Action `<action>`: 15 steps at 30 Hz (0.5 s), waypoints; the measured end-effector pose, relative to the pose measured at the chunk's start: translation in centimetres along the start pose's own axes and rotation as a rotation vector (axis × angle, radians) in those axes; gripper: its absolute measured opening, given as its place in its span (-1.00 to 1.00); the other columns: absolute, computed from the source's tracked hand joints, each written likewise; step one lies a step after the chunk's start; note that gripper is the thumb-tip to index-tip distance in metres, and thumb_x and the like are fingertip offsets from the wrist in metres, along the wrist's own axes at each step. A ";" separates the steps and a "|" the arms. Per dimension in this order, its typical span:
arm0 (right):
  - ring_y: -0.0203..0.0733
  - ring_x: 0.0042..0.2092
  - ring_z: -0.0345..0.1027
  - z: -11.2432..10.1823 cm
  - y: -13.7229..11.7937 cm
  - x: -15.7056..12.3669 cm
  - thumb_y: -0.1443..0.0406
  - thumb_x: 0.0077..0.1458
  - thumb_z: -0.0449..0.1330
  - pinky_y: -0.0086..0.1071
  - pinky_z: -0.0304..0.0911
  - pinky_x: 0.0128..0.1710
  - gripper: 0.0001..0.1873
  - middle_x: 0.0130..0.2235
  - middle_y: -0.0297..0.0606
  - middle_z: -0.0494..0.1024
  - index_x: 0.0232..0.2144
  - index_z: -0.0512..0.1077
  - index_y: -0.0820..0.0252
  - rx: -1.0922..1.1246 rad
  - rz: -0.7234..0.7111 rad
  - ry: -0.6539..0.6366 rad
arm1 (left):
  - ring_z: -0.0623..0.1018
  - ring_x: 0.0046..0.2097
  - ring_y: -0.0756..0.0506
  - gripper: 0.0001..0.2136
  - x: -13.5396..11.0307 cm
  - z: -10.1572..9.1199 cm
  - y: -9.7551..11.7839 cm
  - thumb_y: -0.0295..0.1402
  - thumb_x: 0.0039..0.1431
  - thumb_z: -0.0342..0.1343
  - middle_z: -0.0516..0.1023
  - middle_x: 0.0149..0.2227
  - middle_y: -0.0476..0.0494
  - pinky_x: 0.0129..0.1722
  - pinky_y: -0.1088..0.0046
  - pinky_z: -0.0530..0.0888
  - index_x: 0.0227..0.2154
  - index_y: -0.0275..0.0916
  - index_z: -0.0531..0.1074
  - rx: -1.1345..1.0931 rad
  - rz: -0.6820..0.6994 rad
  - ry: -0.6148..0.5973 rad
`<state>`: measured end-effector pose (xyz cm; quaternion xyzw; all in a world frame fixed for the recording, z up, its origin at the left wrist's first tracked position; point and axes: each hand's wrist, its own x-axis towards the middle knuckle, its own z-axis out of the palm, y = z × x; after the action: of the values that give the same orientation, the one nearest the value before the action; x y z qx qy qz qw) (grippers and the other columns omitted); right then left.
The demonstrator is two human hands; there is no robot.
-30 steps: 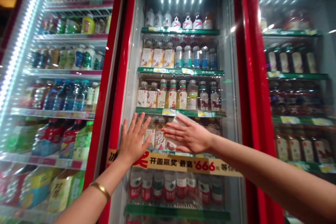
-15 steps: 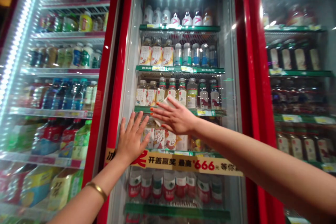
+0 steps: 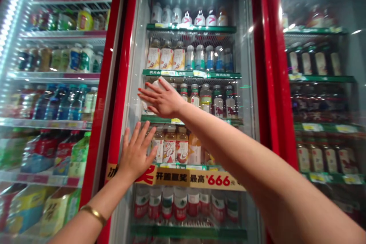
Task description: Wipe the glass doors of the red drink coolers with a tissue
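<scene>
left wrist: thin gold metal bangle [image 3: 93,213], nearest the camera.
left hand [image 3: 134,154]: open flat, fingers spread, palm on the glass just above the yellow paper banner [image 3: 200,178]; holds nothing.
right hand [image 3: 161,99]: higher up, fingers straight and spread, palm pinning a white cloth pad [image 3: 156,83] to the glass.
door: red-framed glass fridge door [image 3: 248,95].
behind the glass: labelled drink bottles [image 3: 170,146] on green shelves [image 3: 194,73].

Left hand [image 3: 134,153]: fingers spread, palm flat on glass door [image 3: 246,95], lower centre.
Right hand [image 3: 162,100]: outstretched, pressing white cloth [image 3: 156,83] to the glass, centre.
</scene>
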<state>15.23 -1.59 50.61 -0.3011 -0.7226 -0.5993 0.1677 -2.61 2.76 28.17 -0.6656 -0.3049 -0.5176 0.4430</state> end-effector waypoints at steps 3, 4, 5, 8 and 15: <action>0.10 0.62 -0.24 -1.7 7.4 -2.8 0.05 0.53 -0.23 0.36 -0.26 0.52 -0.29 0.61 -0.08 -0.08 0.58 -0.07 0.13 -0.036 0.378 0.039 | -0.10 0.65 -0.19 -0.25 0.0 0.0 0.2 -0.12 0.47 0.08 -0.03 0.62 -0.04 0.64 -0.03 -0.24 0.59 0.10 -0.12 0.005 -0.012 0.004; 0.31 0.60 -0.22 -2.3 10.4 -3.8 0.13 0.51 -0.36 0.54 -0.20 0.42 -0.26 0.57 0.25 -0.13 0.56 -0.10 0.41 -0.049 0.557 0.069 | -0.09 0.65 -0.20 -0.25 0.0 0.0 0.3 -0.12 0.47 0.08 -0.03 0.62 -0.04 0.64 -0.03 -0.24 0.59 0.09 -0.12 0.006 -0.012 0.007; 0.39 0.58 -0.23 -2.7 13.0 -4.7 0.17 0.43 -0.57 0.50 -0.14 0.39 -0.17 0.55 0.36 -0.15 0.54 -0.12 0.56 -0.070 0.792 0.106 | -0.08 0.65 -0.20 -0.24 0.0 0.1 0.3 -0.12 0.46 0.08 -0.03 0.62 -0.04 0.64 -0.03 -0.24 0.59 0.09 -0.12 0.006 -0.012 0.011; 0.55 0.54 -0.27 -2.4 15.0 -5.7 0.29 0.18 -0.84 0.53 -0.08 0.31 0.02 0.50 0.56 -0.19 0.46 -0.19 0.84 -0.094 1.105 0.185 | -0.07 0.64 -0.22 -0.23 0.0 0.0 0.3 -0.14 0.46 0.09 -0.04 0.62 -0.03 0.64 -0.04 -0.23 0.59 0.11 -0.13 0.007 -0.019 0.009; 0.00 0.62 -0.19 1.2 -0.8 -3.1 0.07 0.54 -0.16 0.29 -0.37 0.58 -0.36 0.60 -0.34 0.03 0.55 0.07 0.02 0.053 -0.016 0.073 | -0.11 0.65 -0.20 -0.21 0.0 -0.1 0.1 -0.14 0.47 0.10 -0.07 0.63 -0.04 0.63 -0.09 -0.22 0.59 0.12 -0.19 0.005 0.001 -0.008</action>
<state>17.25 -1.28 47.84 -0.2687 -0.7341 -0.5917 0.1970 -2.53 2.64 28.15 -0.6668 -0.3077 -0.5139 0.4434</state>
